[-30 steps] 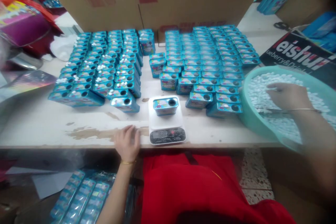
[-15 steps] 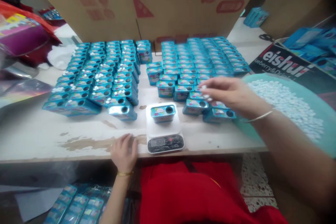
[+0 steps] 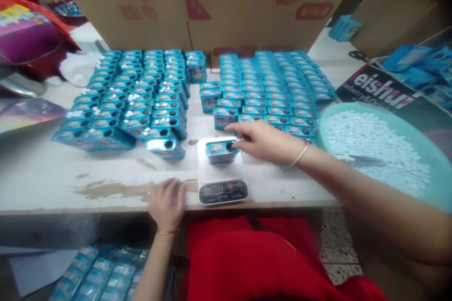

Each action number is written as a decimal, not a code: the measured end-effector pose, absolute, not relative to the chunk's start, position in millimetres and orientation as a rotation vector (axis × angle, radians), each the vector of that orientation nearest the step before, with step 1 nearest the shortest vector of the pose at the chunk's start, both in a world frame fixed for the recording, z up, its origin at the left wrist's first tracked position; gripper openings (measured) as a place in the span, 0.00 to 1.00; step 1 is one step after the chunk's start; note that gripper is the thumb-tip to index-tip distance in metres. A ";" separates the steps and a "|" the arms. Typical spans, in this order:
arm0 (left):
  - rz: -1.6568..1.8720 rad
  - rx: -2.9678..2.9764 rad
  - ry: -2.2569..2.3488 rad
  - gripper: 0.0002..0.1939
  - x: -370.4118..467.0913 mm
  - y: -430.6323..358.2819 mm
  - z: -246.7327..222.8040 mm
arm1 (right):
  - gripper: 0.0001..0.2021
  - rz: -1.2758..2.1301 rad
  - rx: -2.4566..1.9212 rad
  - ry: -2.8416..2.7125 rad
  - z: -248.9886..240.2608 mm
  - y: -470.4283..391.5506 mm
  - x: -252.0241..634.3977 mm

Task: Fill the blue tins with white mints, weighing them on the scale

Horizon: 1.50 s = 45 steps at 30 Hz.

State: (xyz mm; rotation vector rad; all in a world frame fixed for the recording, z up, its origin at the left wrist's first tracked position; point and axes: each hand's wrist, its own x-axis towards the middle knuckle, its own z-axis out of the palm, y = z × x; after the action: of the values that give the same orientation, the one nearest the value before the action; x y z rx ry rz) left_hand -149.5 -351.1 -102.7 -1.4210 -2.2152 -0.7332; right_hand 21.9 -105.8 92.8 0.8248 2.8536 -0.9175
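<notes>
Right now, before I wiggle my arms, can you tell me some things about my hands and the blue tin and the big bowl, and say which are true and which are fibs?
1. A blue tin stands on the white scale. True.
2. The fingers of the right hand are at the tin's round hole. True.
3. The left hand is flat on top of the scale. False: it rests at the edge of the table, beside the scale.
4. The big green bowl has nothing in it. False: it holds lots of small white pieces.
5. There is a gold-coloured bracelet on the left wrist. True.
</notes>
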 end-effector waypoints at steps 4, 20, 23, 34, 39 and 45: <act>-0.720 -1.428 -2.205 0.11 -149.6 -351.1 -102.1 | 0.23 -0.895 0.816 2.852 93.7 -106.2 18.8; -0.734 -1.424 -2.226 0.12 -150.9 -353.1 -105.7 | 0.22 -1.174 0.801 2.834 96.4 -99.4 15.2; -0.731 -1.419 -2.252 0.12 -150.8 -353.8 -107.0 | 0.12 -1.756 0.848 2.566 95.6 -94.1 23.2; -0.756 -1.411 -2.274 0.11 -147.8 -351.3 -103.5 | 0.07 -2.932 1.383 1.059 28.2 -140.4 89.1; -0.749 -1.398 -2.325 0.10 -147.6 -352.0 -104.5 | 0.10 -2.774 1.412 1.351 30.5 -142.4 95.9; -0.745 -1.402 -2.288 0.10 -147.1 -351.0 -100.7 | 0.13 -2.465 1.198 1.976 61.1 -136.6 65.8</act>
State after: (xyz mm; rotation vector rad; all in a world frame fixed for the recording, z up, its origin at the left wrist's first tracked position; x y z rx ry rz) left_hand -147.1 -351.0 -100.7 -1.4018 -2.2878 -0.7449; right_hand 65.8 -136.6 61.1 1.1982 1.9757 -2.4647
